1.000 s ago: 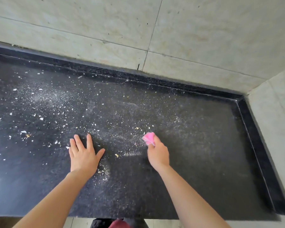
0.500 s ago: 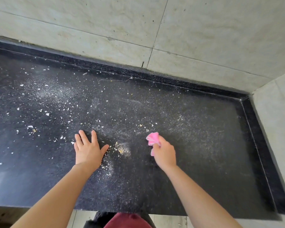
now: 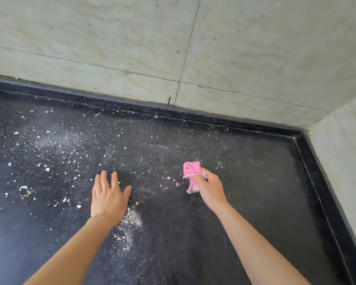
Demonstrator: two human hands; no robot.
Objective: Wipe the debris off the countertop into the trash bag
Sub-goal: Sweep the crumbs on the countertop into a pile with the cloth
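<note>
Left hand (image 3: 108, 197) flat, fingers straight, on the black speckled stone tabletop (image 3: 255, 192). Right hand (image 3: 210, 189) grips a crumpled pink cloth (image 3: 191, 173) near the middle; white crumb debris (image 3: 128, 223) scattered left, piled beside left wrist

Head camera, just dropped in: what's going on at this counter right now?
A person is wiping a dusty black countertop. The right hand grips a pink cloth low over the surface. The left hand is open, palm down, beside a small pile of crumbs near the front. White debris lies scattered mostly on the left side. No trash bag is in view.
</note>
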